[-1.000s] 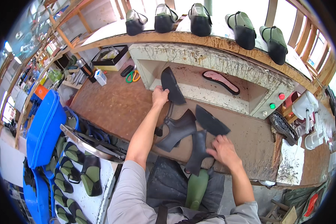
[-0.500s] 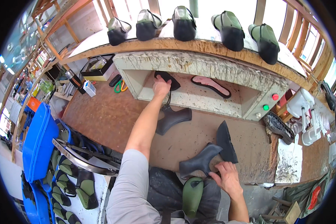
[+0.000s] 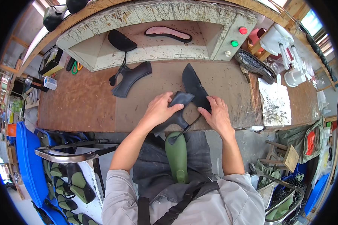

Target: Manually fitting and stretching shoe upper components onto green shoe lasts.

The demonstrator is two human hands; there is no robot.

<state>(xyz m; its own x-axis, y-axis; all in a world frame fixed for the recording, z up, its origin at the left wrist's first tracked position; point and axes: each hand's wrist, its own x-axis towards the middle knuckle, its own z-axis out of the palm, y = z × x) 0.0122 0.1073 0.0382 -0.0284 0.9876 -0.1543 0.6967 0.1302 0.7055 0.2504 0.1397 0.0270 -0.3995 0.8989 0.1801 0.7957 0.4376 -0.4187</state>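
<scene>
At the bench's front edge lies a black shoe upper piece (image 3: pixel 178 118), with a thin strap and a flat tab hanging off it. My left hand (image 3: pixel 160 109) is closed on its upper end, thumb on top. My right hand (image 3: pixel 217 115) pinches the lower edge of a black curved shoe piece (image 3: pixel 194 87), attached or overlapping beside the upper. A green shoe last (image 3: pixel 178 159) rests between my thighs, sole or top facing up, cannot tell which. Further left on the bench sits a second dark upper (image 3: pixel 133 78), its strap leading to another black curved piece (image 3: pixel 122 40) inside the white box.
The open-fronted white box (image 3: pixel 97 62) holds a pink, black-rimmed insole (image 3: pixel 169 33); red and green buttons (image 3: pixel 234 43) sit on its side. A dark shoe sole (image 3: pixel 256 66) and stained paper (image 3: pixel 275 102) lie right. Green-and-black shoes (image 3: pixel 80 183) and a blue bin (image 3: pixel 28 165) stand left.
My left hand has left the black piece in the box and come back to the near upper. My right hand has moved from the upper's lower end to the curved piece. The view has shifted.
</scene>
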